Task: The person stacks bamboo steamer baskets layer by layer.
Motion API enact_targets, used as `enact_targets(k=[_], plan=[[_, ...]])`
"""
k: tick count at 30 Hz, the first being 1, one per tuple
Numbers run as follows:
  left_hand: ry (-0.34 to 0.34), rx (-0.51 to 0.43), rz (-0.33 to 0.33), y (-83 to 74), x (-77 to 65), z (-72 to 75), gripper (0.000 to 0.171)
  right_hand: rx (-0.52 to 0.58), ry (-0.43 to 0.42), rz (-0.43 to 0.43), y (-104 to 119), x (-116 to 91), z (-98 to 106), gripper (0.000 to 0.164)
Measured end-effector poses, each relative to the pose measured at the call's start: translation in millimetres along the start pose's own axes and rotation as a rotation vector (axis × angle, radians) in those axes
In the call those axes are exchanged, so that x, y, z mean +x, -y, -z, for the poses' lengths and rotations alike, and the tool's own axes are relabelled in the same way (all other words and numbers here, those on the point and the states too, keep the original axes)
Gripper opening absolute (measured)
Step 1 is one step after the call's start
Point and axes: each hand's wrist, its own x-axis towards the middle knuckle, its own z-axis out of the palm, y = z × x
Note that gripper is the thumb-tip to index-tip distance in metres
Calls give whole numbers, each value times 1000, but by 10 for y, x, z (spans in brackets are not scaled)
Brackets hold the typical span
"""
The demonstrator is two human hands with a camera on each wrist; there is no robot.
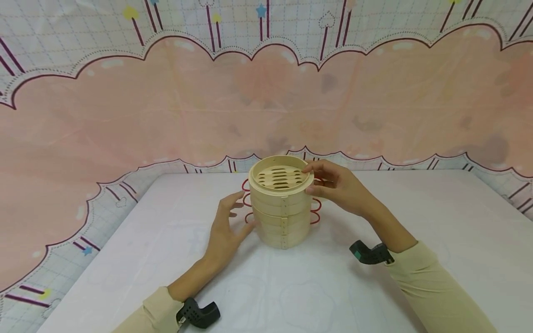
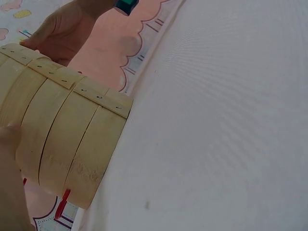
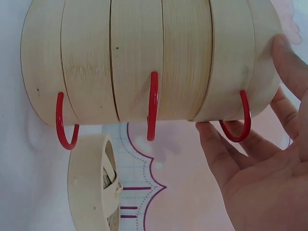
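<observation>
A stack of three round bamboo steamer baskets (image 1: 281, 203) stands upright on the table, with red loop handles (image 3: 153, 106) at its sides. The top tier (image 1: 301, 188) shows a slatted floor with slots. My right hand (image 1: 339, 187) grips that tier's rim at the right, its fingers over the edge and thumb on the outer wall; the right wrist view shows the fingers around a red handle. On the stack's left side, my left hand (image 1: 225, 236) rests with relaxed, spread fingers by the lower tiers, its thumb (image 2: 9, 137) against the bamboo wall.
Behind the stack, a bamboo lid (image 3: 86, 183) with a woven strap handle shows in the right wrist view; the head view hides it. A white cloth covers the table (image 1: 266, 286). A patterned pink curtain (image 1: 250, 106) hangs beyond the far edge.
</observation>
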Motion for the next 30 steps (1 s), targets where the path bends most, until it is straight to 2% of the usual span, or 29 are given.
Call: enact_targets(k=[4,7,13,18,30], plan=[[-73,2,3,-59,52,19,71,5,11,-2,-16,6,23,44],[-84,1,4,-111,94,38,74,-1,10,-12,-20,8,39,45],[-20,-6,4,-237,181,72,80,-18,8,-16,-21,17,61,43],[35,-1,6,-274,215,71,84,-31,0,-13,2,14,67,39],[46,28,-14,-321,241,76,82,-52,-6,-34,45,7,69,38]])
